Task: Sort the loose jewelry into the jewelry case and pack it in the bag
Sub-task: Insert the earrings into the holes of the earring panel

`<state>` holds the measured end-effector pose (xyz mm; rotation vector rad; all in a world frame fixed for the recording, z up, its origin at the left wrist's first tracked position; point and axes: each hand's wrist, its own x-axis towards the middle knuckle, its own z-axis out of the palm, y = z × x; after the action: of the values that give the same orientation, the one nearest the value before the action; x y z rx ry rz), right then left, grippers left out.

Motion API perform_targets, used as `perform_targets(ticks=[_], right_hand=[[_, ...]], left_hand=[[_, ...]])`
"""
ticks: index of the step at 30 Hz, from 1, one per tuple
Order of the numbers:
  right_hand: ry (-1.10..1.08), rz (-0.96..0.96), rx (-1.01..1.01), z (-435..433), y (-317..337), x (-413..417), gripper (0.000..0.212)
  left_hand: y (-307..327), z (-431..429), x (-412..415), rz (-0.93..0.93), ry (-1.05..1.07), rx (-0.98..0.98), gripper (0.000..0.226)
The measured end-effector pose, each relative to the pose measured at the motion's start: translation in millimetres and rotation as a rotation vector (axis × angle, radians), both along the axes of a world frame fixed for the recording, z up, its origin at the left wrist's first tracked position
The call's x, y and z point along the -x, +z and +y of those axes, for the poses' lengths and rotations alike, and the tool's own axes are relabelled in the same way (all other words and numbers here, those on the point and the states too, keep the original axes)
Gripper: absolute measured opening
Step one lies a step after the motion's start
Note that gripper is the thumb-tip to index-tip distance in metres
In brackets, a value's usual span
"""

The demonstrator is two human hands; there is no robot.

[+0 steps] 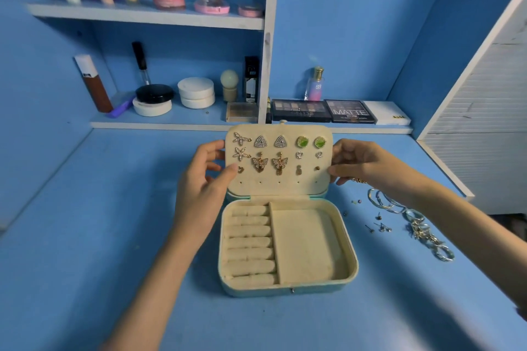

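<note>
A teal jewelry case (288,289) lies open on the blue desk, its cream tray showing ring rolls at left and a bare compartment at right. Its upright cream earring panel (278,185) carries several earrings: starfish, triangles, green stones, butterflies, small hearts. My left hand (204,179) grips the panel's left edge, its thumb next to a small heart earring (240,169). At the panel's right edge, my right hand (359,161) pinches the panel. Loose jewelry (422,229) lies on the desk to the right: silver bangles, rings, a chain and small studs (380,225). No bag is in view.
Behind the case runs a low shelf with eyeshadow palettes (322,111), a perfume bottle (315,84) and cosmetic jars (196,92). An upper shelf (148,16) holds tubes and pink compacts. A white slatted panel (482,128) stands at the right.
</note>
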<state>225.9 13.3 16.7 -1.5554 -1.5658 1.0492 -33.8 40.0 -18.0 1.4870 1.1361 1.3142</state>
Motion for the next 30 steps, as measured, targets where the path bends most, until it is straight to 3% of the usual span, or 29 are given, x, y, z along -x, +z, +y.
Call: perform_targets(ticks=[5, 11, 14, 21, 26, 30], right_hand=[[-0.013, -0.028, 0.02, 0.9, -0.2, 1.1, 0.011], [0.03, -0.132, 0.053, -8.5, 5.4, -6.2, 0.02], [0.043, -0.26, 0.041, -17.7, 7.5, -12.6, 0.022], [0.176, -0.755, 0.062, -38.7, 14.8, -33.2, 0.014], [0.236, -0.881, 0.092, -47.6, 14.9, -39.3, 0.027], [0.256, -0.942, 0.103, -50.3, 9.8, -40.3, 0.018]], left_hand=[[-9.2, -3.7, 0.1, 0.105, -0.031, -0.008, 0.057], [-15.0, -1.9, 2.1, 0.108, -0.029, -0.036, 0.065], [-16.9, 0.0, 2.3, 0.072, -0.044, -0.027, 0.065], [-18.6, 0.8, 2.6, 0.052, -0.065, -0.03, 0.065], [-19.4, 2.1, 2.0, 0.043, -0.073, -0.047, 0.066], [-21.2, 3.1, 3.1, 0.037, -0.066, -0.061, 0.067]])
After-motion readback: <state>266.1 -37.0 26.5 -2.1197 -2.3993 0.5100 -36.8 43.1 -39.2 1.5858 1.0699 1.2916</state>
